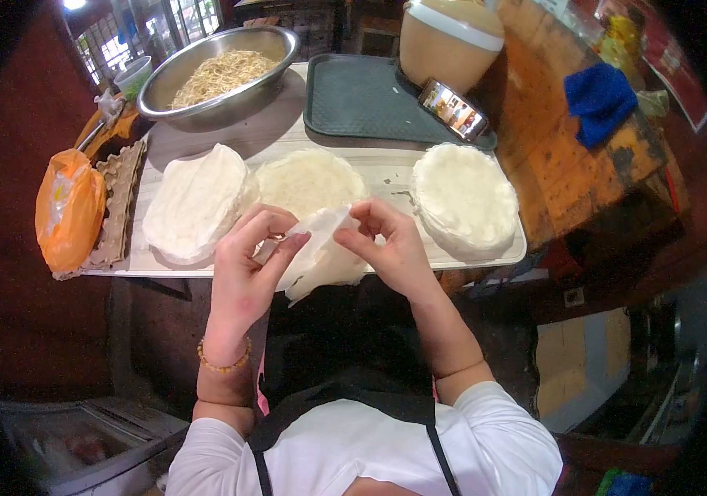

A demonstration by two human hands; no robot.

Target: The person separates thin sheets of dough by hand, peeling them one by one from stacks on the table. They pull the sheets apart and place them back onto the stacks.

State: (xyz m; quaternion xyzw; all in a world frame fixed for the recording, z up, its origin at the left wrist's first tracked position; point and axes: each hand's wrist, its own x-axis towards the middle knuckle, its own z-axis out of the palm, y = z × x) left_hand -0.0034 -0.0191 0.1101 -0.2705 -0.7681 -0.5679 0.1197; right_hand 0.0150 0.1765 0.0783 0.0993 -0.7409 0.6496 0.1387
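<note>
Between my two hands hangs a thin, translucent wrapper sheet (320,258), its lower end drooping past the table's front edge. My left hand (252,248) pinches its left side between thumb and fingers; a beaded bracelet circles that wrist. With thumb and forefinger, my right hand (385,244) grips the upper right corner. Just behind the hands lies a low round pile of wrappers (308,178). A thick folded-looking stack of wrappers (196,202) sits to the left, and a tall round stack of wrappers (463,198) to the right.
A steel bowl (151,103) of shredded filling stands at the back left. Behind the piles lies a dark tray (353,99), with a phone (452,109) leaning near a tan container (448,50). An orange bag (71,211) and egg carton (118,207) edge the left; a blue cloth (599,103) lies right.
</note>
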